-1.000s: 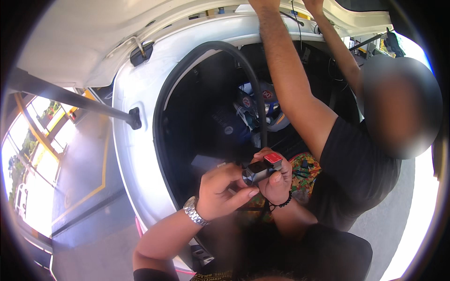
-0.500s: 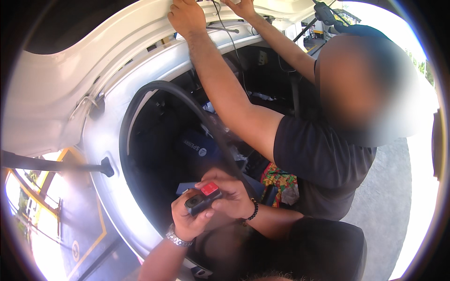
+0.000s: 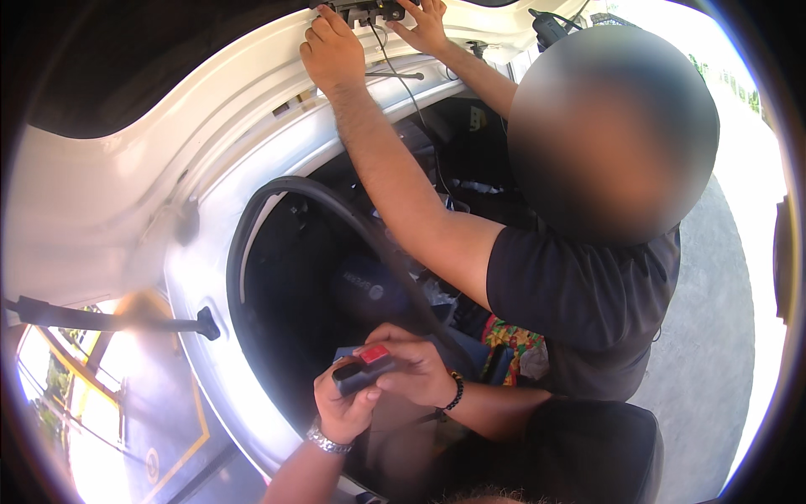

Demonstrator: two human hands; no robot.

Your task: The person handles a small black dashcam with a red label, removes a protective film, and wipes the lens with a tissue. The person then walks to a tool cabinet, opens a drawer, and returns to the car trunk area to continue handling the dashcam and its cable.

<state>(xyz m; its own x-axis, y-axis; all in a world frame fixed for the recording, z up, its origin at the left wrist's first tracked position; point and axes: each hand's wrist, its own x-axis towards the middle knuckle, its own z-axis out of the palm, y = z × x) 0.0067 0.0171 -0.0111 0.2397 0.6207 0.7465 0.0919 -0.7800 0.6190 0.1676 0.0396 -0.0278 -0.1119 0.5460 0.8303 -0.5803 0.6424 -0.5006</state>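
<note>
Left hand (image 3: 336,413), banded by a silver watch (image 3: 328,441), and right hand (image 3: 426,370) both grip a small black device (image 3: 356,380) with a red patch (image 3: 375,354), held between them over the car trunk (image 3: 273,260); a co-worker's hands (image 3: 334,52) touch a black fitting (image 3: 363,11) on the raised lid (image 3: 75,176).

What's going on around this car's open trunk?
The person's left hand and right hand together hold a small dark device with a red patch on it, over the open trunk. Beside them, a co-worker has both arms raised, hands at a dark part under the white lid.
</note>
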